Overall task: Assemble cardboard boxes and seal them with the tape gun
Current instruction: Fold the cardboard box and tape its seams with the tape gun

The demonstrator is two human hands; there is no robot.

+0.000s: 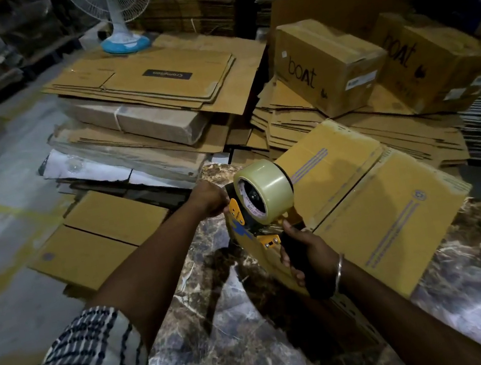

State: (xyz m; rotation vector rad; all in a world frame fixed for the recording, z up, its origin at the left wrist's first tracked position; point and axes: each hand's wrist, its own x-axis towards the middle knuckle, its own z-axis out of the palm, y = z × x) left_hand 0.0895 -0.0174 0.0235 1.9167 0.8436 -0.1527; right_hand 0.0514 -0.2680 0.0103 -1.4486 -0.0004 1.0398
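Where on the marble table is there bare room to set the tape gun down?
Bare marble table lies between the left forearm and the box, near the front edge. The far side is crowded with flattened cardboard.

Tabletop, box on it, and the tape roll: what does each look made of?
Tabletop: looks like polished brown marble or a marble-look slab, with pale veins and glare patches.
Box: matte tan corrugated cardboard, by its folded flaps and printed lines.
Tape roll: glossy translucent plastic film.

Matt corrugated cardboard box [363, 192] sits on a glossy marble-patterned table [226, 329]; the tape roll [266, 190] is shiny plastic.
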